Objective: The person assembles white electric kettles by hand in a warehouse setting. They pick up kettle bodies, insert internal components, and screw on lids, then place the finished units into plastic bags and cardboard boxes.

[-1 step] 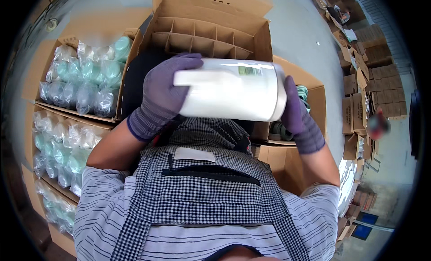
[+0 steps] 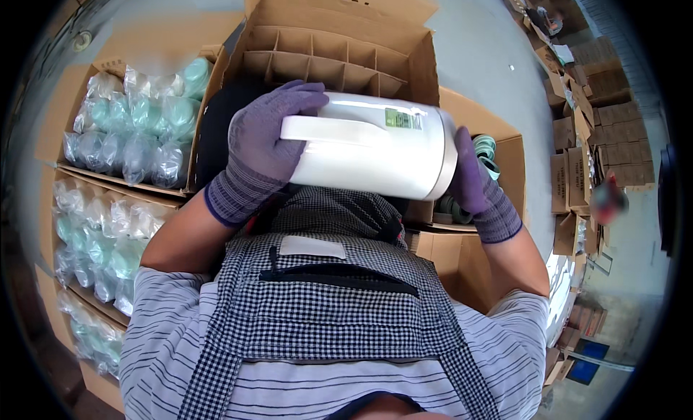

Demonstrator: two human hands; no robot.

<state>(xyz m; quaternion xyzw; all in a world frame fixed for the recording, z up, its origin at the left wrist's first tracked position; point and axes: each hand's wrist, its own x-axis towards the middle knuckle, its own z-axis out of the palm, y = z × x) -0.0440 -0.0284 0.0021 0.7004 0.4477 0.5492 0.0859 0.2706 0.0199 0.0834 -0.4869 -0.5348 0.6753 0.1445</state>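
A big white mug [image 2: 361, 160] with a side handle [image 2: 336, 131] and a small green-and-white label lies sideways between my hands, above my lap. My left hand [image 2: 271, 127], in a purple knit glove, wraps round its left end beside the handle. My right hand [image 2: 473, 178], gloved the same way, holds the right end, with its fingers against the pale rim band. Most of the right fingers are hidden behind that end. The mug's right end tips slightly downward.
Ahead stands an open carton [image 2: 422, 62] with cardboard dividers. On the left, cartons hold several plastic-wrapped mint and clear items [image 2: 133, 127]. Right of the mug, a carton [image 2: 511, 156] contains green rings [image 2: 485, 151]. Stacked cartons [image 2: 613, 131] line the far right.
The mug has turned slightly, its right end dipping, and its label and handle show more sharply. Both hands keep their hold.
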